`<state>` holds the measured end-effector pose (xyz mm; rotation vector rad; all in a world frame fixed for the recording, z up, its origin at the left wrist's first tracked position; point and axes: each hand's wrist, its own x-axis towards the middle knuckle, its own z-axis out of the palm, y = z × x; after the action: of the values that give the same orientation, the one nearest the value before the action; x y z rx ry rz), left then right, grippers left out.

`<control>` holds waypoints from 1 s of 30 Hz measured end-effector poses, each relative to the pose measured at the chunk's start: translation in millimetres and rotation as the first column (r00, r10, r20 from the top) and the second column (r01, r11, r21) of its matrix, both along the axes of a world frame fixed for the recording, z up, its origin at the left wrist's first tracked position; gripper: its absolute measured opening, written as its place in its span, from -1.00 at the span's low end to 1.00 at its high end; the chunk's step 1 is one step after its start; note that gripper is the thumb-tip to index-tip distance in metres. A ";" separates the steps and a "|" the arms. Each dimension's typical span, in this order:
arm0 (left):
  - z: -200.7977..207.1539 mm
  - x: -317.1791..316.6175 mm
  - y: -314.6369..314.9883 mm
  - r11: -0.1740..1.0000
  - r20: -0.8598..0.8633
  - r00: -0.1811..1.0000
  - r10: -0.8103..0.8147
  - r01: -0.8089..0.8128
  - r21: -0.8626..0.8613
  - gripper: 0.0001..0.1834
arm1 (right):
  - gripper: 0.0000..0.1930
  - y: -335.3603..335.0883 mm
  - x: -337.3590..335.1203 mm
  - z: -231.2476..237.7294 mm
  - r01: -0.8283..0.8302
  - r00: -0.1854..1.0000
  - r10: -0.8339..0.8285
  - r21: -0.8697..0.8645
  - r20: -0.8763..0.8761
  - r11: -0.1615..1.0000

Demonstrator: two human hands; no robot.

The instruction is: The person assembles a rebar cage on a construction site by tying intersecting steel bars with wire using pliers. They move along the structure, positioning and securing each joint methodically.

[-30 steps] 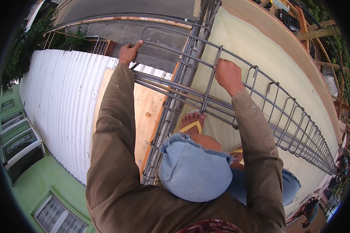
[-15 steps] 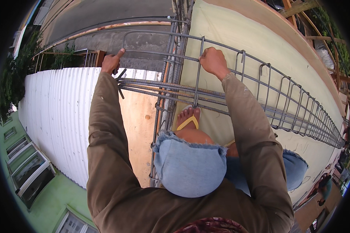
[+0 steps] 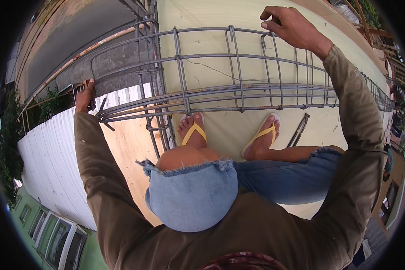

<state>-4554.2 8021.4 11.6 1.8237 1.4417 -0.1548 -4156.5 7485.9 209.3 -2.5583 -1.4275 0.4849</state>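
A long cage of steel rebar (image 3: 256, 85) with rectangular stirrups runs across in front of me, from the left edge of the deck to far right. At its left end, my left hand (image 3: 83, 96) is closed around the bent end of a bar. My right hand (image 3: 297, 28) hangs above the upper bar, fingers loosely curled and thumb apart, with nothing visible in it. A thin tie wire (image 3: 231, 72) trails from a pair of stirrups (image 3: 181, 72) standing close together. Long-handled pincers (image 3: 298, 129) lie on the pale deck beside my right foot.
My sandalled feet (image 3: 194, 130) stand on the pale deck (image 3: 229, 130) just short of the cage. Another bundle of rebar (image 3: 150, 67) crosses under it at the deck's edge. Beyond lie white corrugated sheeting (image 3: 54, 153), a street (image 3: 67, 49) far below and a green building (image 3: 31, 225).
My right hand has come off the stirrup and moved right and up, its fingers loosening. My left hand stays on the bar end. My view has shifted, showing both feet and the pincers.
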 end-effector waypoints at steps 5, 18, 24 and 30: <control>-3.0 3.5 4.5 0.997 0.019 0.999 0.031 -0.029 -0.078 -0.29 | -0.68 -241.8 -13.9 -9.1 0.360 0.901 -0.434 -0.527 -0.020 0.770; 26.8 15.5 -22.0 0.995 -0.098 0.990 0.101 -0.102 -0.010 -0.33 | -0.31 -426.6 -261.0 -232.4 0.913 0.327 -0.941 -0.228 -0.092 0.339; 25.3 13.9 -30.4 0.990 -0.007 0.990 0.142 -0.142 -0.019 -0.29 | -0.42 -470.1 -197.5 -142.5 0.854 -0.057 -0.951 -0.509 -0.305 0.112; 13.0 6.3 -26.2 1.000 0.053 0.999 0.002 -0.003 0.011 -0.21 | -0.53 -337.6 -91.8 21.4 0.846 0.321 -0.870 -0.300 -0.374 0.442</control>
<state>-4548.0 7995.3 24.6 1.8213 1.4105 -0.0976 -4248.2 7148.4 230.7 -2.4803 0.2424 0.8432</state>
